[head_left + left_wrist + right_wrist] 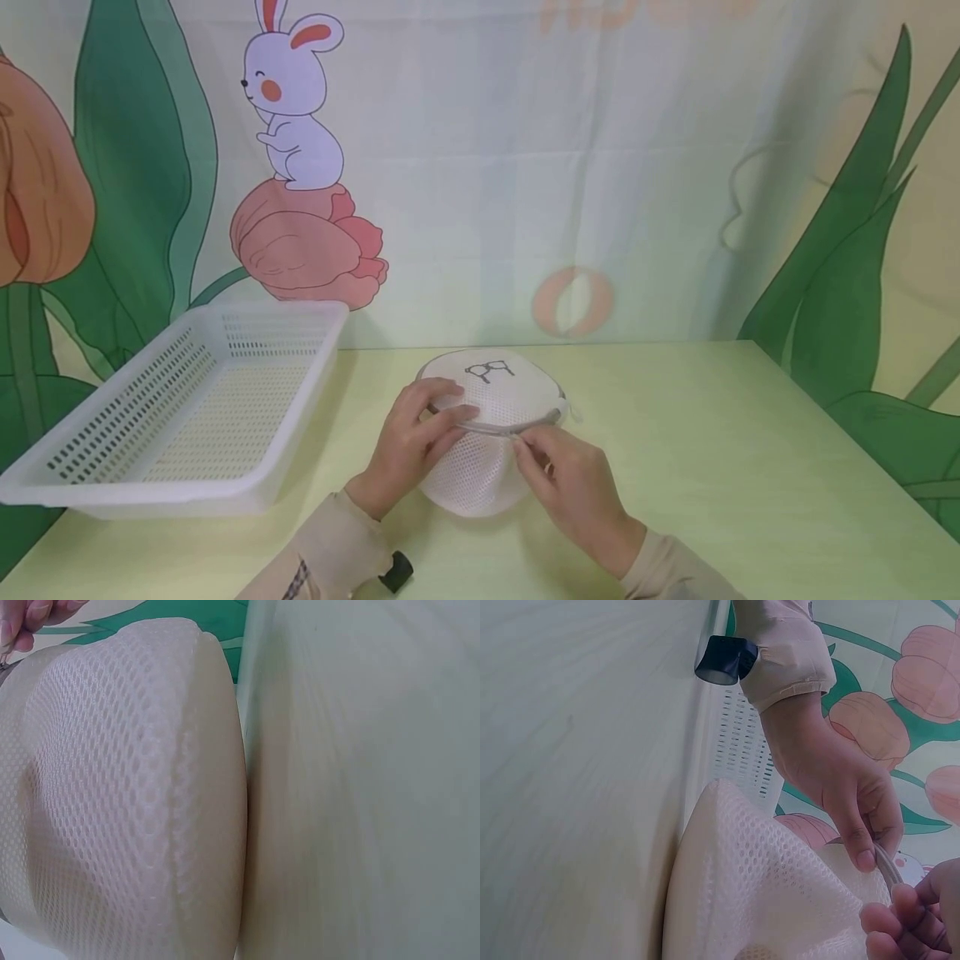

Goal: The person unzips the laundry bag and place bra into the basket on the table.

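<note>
A white mesh laundry bag stands upright on the table, its round top printed with a small dark glasses-like outline. A grey zipper runs around the top's edge. My left hand grips that edge at the near left, fingers over the top and thumb by the zipper. At the near right of the rim, my right hand pinches the zipper pull, mostly hidden by the fingertips. In the right wrist view, the left hand holds the zipper edge close to the right fingers.
On the table's left side stands a white perforated plastic basket. A printed cloth with a rabbit and tulips hangs behind the pale green table. A black wrist device sits by the left sleeve.
</note>
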`<state>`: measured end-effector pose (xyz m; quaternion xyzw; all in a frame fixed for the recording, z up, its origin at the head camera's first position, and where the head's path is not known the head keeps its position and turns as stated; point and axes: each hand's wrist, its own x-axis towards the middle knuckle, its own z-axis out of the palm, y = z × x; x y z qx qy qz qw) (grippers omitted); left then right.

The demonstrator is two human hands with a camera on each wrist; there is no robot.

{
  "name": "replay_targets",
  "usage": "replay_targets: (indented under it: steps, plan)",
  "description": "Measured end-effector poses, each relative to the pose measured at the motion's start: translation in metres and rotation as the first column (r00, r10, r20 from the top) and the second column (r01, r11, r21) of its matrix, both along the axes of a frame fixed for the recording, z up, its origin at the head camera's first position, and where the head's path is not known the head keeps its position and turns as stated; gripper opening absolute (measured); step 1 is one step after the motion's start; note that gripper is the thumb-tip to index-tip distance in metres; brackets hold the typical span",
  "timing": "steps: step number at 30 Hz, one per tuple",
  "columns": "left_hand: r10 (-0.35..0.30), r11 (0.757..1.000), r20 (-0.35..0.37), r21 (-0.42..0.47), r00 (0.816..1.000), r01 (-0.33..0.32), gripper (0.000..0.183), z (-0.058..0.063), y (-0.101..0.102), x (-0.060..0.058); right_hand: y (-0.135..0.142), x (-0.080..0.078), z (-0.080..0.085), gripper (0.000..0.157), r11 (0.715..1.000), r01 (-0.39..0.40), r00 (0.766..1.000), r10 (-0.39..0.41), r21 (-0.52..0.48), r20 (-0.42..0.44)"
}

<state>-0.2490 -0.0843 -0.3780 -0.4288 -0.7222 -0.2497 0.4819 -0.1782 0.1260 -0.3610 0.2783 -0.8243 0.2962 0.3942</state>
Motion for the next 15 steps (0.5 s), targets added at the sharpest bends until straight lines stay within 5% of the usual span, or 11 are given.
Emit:
replay_targets:
  steps: [15]
  plan:
    - [0.004,1.000,0.015,0.011,1.000,-0.004,0.031,-0.0016,-0.0030,-0.0032,0.0029,-0.0014,0.0019,0.013,1.000,-0.003,1.000,0.002,-0.008,-0.014]
